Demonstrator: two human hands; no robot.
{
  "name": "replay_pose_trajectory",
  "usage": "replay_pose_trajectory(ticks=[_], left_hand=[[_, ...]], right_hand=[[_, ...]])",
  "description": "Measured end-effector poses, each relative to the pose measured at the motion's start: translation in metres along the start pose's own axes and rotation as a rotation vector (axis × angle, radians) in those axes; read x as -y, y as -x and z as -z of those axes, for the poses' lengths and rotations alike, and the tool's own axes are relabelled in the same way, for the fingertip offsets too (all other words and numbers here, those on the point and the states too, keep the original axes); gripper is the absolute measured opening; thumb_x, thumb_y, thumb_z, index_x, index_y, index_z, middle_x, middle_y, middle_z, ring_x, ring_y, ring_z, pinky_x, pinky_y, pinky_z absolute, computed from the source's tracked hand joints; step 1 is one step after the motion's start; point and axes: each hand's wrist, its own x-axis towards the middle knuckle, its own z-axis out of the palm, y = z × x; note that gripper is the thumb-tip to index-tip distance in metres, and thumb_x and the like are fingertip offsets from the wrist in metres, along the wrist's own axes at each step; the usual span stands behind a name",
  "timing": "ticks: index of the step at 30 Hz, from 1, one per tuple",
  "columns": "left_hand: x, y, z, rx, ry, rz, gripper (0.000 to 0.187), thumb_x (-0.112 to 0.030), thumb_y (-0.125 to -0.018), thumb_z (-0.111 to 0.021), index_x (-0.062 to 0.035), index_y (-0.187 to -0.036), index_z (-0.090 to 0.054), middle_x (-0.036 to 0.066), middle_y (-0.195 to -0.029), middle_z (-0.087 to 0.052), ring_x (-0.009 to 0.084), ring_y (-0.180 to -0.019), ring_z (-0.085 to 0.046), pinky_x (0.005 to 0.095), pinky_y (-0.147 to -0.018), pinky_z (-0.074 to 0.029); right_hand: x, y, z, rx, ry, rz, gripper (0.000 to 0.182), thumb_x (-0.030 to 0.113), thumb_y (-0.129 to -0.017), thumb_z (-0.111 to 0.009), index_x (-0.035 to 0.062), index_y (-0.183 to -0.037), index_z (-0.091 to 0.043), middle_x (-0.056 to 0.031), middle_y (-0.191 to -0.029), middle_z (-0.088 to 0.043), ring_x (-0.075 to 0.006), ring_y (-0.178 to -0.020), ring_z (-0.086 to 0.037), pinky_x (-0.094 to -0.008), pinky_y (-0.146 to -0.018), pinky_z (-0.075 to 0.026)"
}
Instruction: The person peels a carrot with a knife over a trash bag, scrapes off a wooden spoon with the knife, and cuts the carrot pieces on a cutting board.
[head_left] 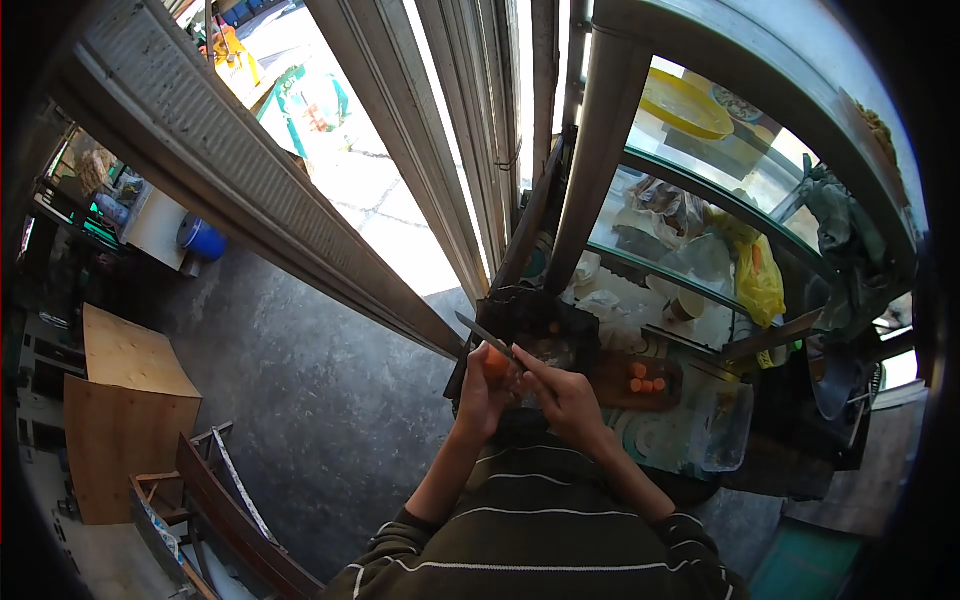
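Note:
My left hand (pixel 480 405) is closed around an orange carrot (pixel 495 363), held up in front of my body. My right hand (pixel 566 397) grips a knife (pixel 483 332), whose blade slants up and left across the top of the carrot. Fingers hide the knife's handle and part of the carrot. Just beyond both hands lies a black plastic bag (pixel 575 325) with an orange bit in it. To the right, several cut carrot pieces (pixel 640 371) rest on a brown cutting board (pixel 606 384).
A clear plastic container (pixel 725 430) stands right of the board. Above it is a glass cabinet (pixel 700 275) with a yellow bag (pixel 758 270) and a yellow dish (pixel 686 104). Metal shutter posts (pixel 400 120) rise ahead on the left. A wooden box (pixel 130 440) sits on the floor.

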Motion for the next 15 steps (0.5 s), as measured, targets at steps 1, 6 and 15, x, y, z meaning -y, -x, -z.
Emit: replay_pose_trajectory(ticks=[1, 6, 15], left_hand=[[0.0, 0.0, 0.0, -0.001, 0.0, 0.001, 0.029, -0.038, -0.088, -0.042, -0.0138, -0.094, -0.056, -0.003, -0.078, -0.056, 0.0083, -0.067, -0.05, 0.0263, -0.067, -0.041], [0.0, 0.001, -0.003, -0.025, -0.023, 0.008, 0.028, -0.039, -0.088, -0.043, -0.0134, -0.09, -0.055, -0.004, -0.077, -0.053, 0.007, -0.067, -0.048, 0.026, -0.066, -0.041], [0.001, 0.002, -0.009, 0.007, -0.249, -0.156, 0.026, -0.032, -0.088, -0.041, -0.007, -0.089, -0.046, 0.003, -0.073, -0.047, 0.0102, -0.069, -0.047, 0.0243, -0.066, -0.039]], right_hand=[[0.0, 0.001, 0.0, 0.01, 0.028, -0.037, 0.037, 0.025, -0.088, -0.049, 0.0206, -0.125, -0.048, -0.0162, -0.077, -0.061, -0.0319, -0.068, -0.06, -0.0372, -0.058, -0.045], [0.007, 0.0, 0.004, 0.034, 0.105, -0.126, 0.035, 0.029, -0.089, -0.046, 0.0197, -0.124, -0.049, -0.0172, -0.074, -0.06, -0.0324, -0.066, -0.06, -0.0381, -0.057, -0.045], [0.014, 0.0, 0.007, 0.111, 0.259, -0.038, 0.055, 0.034, -0.087, -0.048, 0.0143, -0.135, -0.032, -0.0137, -0.056, -0.052, -0.0301, -0.051, -0.055, -0.0354, -0.05, -0.042]])
